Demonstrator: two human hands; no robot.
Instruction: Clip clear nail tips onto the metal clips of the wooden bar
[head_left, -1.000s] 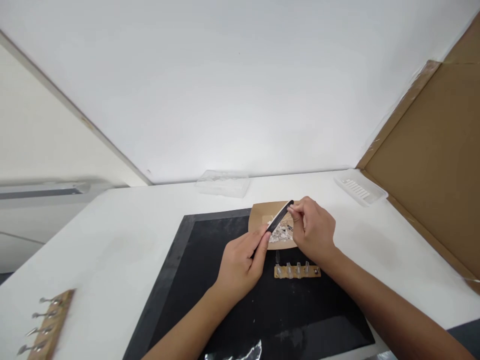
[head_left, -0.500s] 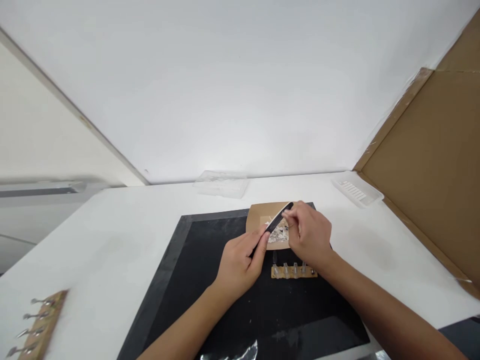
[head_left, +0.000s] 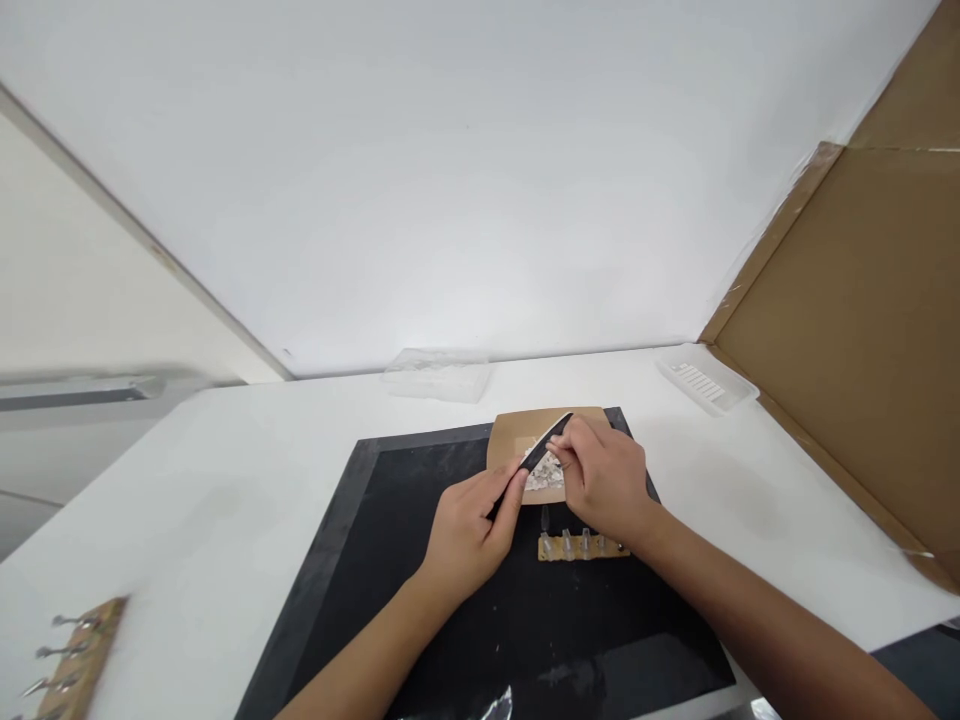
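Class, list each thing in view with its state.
Left hand: closed on dark strip
Right hand: fingers bent against dark strip
Dark strip: held aslant
Brown sheet: bearing pale scraps
Small wooden bar: holding clear pieces
Black mat: laid flat
Wooden rack: holding metal bits, partly cropped
Clear tray: resting on table
Clear plastic piece: lying on table

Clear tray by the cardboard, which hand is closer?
Right. The right hand is left of the clear tray, in front of it; the left hand is farther left.
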